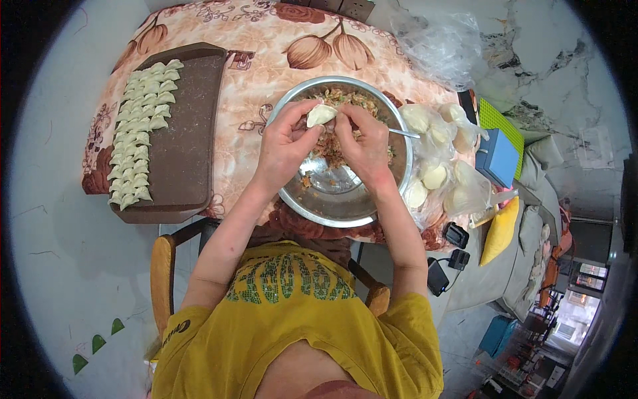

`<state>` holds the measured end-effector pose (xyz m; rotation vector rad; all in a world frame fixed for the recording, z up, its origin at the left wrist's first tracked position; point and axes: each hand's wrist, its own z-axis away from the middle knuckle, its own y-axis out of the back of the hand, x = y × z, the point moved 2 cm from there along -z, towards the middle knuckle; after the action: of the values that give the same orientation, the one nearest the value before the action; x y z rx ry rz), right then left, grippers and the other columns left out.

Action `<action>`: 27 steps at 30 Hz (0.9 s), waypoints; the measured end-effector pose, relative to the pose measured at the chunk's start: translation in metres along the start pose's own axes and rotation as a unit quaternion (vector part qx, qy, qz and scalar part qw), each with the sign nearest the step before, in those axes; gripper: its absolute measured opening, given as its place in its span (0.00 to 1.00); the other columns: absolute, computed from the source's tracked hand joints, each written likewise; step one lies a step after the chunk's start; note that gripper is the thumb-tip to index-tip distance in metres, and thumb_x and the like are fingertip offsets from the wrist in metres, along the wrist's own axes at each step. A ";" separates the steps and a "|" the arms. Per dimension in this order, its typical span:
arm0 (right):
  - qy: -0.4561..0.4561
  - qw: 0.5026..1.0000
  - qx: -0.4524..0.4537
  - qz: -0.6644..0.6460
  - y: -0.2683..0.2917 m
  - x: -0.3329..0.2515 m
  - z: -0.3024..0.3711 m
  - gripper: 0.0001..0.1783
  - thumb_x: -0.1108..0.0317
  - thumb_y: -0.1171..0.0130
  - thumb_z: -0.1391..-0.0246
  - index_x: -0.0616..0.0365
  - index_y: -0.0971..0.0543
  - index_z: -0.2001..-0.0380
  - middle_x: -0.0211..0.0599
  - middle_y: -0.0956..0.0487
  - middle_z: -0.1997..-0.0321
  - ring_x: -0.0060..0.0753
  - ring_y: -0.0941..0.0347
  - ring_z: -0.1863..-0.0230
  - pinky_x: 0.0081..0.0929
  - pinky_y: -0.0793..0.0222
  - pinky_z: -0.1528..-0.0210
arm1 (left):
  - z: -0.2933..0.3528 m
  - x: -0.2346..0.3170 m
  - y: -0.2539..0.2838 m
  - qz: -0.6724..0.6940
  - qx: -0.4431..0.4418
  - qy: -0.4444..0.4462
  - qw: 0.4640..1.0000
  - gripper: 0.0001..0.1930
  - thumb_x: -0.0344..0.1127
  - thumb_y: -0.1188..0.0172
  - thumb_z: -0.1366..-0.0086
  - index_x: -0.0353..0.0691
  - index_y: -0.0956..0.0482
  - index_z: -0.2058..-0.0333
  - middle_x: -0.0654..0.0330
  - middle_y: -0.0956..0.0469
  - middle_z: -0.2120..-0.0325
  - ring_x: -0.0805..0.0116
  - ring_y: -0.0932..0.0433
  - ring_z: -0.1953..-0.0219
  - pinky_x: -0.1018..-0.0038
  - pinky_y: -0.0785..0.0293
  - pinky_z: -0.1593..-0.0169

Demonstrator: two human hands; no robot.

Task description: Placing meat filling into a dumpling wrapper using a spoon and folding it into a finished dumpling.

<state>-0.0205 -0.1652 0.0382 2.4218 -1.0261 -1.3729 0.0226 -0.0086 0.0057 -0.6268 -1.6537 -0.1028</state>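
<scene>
My left hand [284,141] grips a pale, half-moon dumpling [321,115] between thumb and fingers, above a wide steel bowl [334,184]. Coming from the other side, my right hand [364,138] pinches at the dumpling's right end, its fingertips pressed together. Whether the dumpling's edge is fully sealed is too small to tell. Chopped filling [330,151] covers much of the bowl's far side and middle, partly hidden by my hands. A metal utensil handle [404,133] sticks out over the bowl's right rim.
To the left, a brown tray [191,123] carries rows of finished dumplings [141,136]. Clear bags with pale dough pieces [435,177] lie right of the bowl. Beyond are a crumpled plastic bag [446,48], a blue box [497,159], small black devices [438,276] and a yellow cushion [502,230].
</scene>
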 end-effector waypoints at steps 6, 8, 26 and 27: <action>-0.039 0.999 -0.021 -0.010 0.000 -0.004 0.000 0.12 0.74 0.40 0.43 0.63 0.20 0.56 0.46 0.18 0.71 0.40 0.18 0.72 0.34 0.24 0.69 | 0.000 0.000 0.001 -0.003 0.012 -0.010 1.000 0.20 0.21 0.40 0.33 0.33 0.23 0.42 0.60 0.26 0.47 0.76 0.21 0.51 0.82 0.21 0.54; -0.033 0.999 -0.019 -0.001 -0.002 0.000 0.001 0.11 0.74 0.40 0.43 0.62 0.21 0.56 0.45 0.18 0.72 0.41 0.18 0.73 0.34 0.24 0.69 | 0.000 0.000 0.000 -0.006 0.008 -0.007 1.000 0.20 0.20 0.40 0.33 0.33 0.23 0.43 0.60 0.26 0.47 0.76 0.21 0.51 0.82 0.21 0.54; -0.013 1.000 -0.016 -0.006 -0.002 0.003 0.002 0.06 0.74 0.40 0.42 0.61 0.24 0.62 0.45 0.19 0.75 0.42 0.18 0.75 0.34 0.24 0.72 | 0.000 0.000 -0.002 -0.008 0.006 0.002 1.000 0.19 0.22 0.40 0.33 0.33 0.22 0.43 0.60 0.27 0.46 0.76 0.21 0.52 0.81 0.21 0.54; -0.015 1.000 -0.012 -0.011 -0.003 0.002 0.002 0.06 0.74 0.40 0.42 0.61 0.23 0.61 0.45 0.18 0.74 0.42 0.17 0.74 0.34 0.24 0.72 | 0.000 0.000 -0.002 -0.013 0.007 0.000 1.000 0.19 0.22 0.40 0.33 0.33 0.22 0.43 0.60 0.27 0.46 0.76 0.21 0.52 0.82 0.21 0.54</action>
<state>-0.0199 -0.1642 0.0348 2.4092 -0.9861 -1.4235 0.0221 -0.0102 0.0061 -0.5960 -1.6614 -0.1097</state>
